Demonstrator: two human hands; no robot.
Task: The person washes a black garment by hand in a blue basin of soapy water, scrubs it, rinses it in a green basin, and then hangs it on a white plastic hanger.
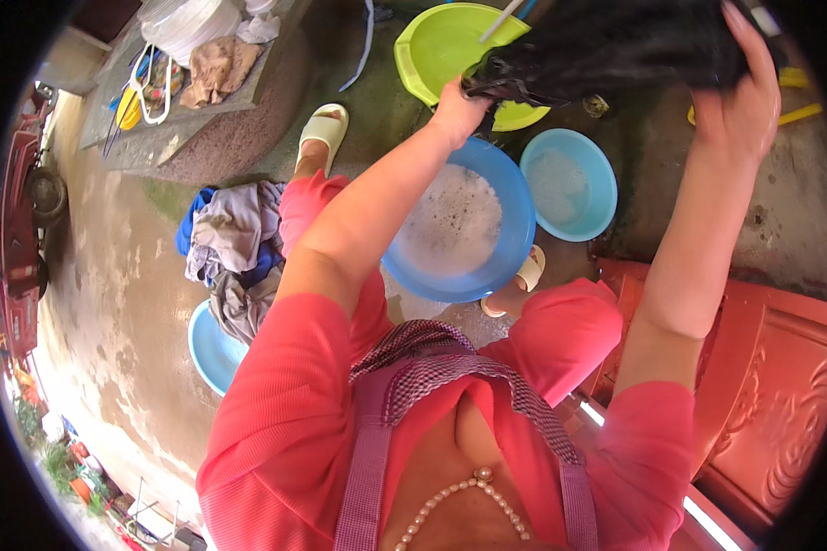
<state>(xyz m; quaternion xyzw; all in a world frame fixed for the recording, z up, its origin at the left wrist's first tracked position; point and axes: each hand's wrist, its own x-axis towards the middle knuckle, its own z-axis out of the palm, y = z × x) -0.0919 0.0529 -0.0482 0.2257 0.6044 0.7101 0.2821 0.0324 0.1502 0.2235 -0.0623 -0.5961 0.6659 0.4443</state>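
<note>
A wet black garment [606, 58] is stretched between my two hands, its upper part running out of the picture. My left hand [458, 110] grips its bunched end, close to the near edge of a lime-green basin [413, 76]. At the other end, my right hand [737, 103] is raised with its thumb and fingers around the cloth. Below the garment stands a large blue basin [513, 255] of sudsy greyish water, between my feet. Touching its right side is a smaller light-blue basin [603, 206], also with foamy water.
Several garments [231, 234] lie heaped on the left, partly over another light-blue basin [203, 358]. A stone slab [227, 124] at the upper left bears hangers [141, 86] and a brown cloth [217, 69]. A carved red wooden panel [772, 406] stands at the right.
</note>
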